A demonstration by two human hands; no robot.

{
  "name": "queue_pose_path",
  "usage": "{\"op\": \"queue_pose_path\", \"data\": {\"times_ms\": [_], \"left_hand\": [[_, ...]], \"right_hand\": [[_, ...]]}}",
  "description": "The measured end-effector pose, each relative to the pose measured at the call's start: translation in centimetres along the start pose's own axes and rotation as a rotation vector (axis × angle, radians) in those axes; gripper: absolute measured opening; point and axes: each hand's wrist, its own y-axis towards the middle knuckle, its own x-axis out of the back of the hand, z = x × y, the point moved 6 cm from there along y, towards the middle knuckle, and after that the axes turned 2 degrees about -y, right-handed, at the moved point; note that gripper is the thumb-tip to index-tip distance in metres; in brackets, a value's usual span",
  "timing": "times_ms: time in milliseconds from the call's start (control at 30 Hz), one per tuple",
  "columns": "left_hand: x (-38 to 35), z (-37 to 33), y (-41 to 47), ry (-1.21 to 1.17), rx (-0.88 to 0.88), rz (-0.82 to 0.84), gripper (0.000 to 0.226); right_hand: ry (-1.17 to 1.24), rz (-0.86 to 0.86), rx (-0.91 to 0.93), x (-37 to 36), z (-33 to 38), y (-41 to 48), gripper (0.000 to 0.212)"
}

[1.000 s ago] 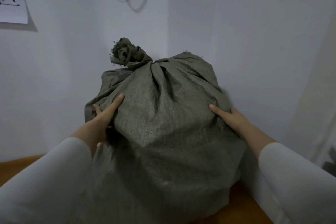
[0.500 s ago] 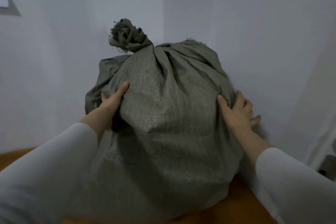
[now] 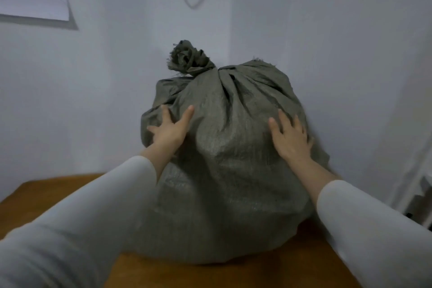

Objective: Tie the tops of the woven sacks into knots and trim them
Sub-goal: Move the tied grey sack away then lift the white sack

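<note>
Grey-green woven sack [image 3: 224, 170] sits full and round on a wooden table [image 3: 46, 199], pushed near the white wall [image 3: 339, 54], its top already twisted into a knot [image 3: 189, 59] (frayed at the edge). Left hand [image 3: 169, 130] and right hand [image 3: 291, 140] lie flat on its upper sides, fingers spread and straight, gripping nothing.

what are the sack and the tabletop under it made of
Sack: likely woven plastic fabric, matte grey-green; a fine crosshatch weave shows, and threads fray at the knotted top. Tabletop: probably wood or veneer, smooth orange-brown; grain too blurred to confirm.
</note>
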Motion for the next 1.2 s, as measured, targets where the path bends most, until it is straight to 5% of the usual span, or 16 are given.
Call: {"op": "queue_pose_path", "data": {"times_ms": [300, 633, 1000, 1200], "left_hand": [[5.1, 5.7, -11.8, -0.035, 0.11, -0.022, 0.082], [15.2, 18.2, -23.8, 0.098, 0.346, -0.194, 0.064], [27.7, 34.5, -32.1, 0.06, 0.6, -0.246, 0.05], [34.6, 44.5, -33.7, 0.145, 0.637, -0.171, 0.031]], "right_hand": [[0.107, -0.086, 0.452, -0.6, 8.2, -11.3, 0.045], [0.067, 0.41, 0.787, -9.1, 16.1, -29.3, 0.035], [-0.053, 0.932, 0.772, -20.9, 21.0, -48.4, 0.033], [-0.115, 1.076, 0.566, -27.7, 21.7, -57.2, 0.026]]}}
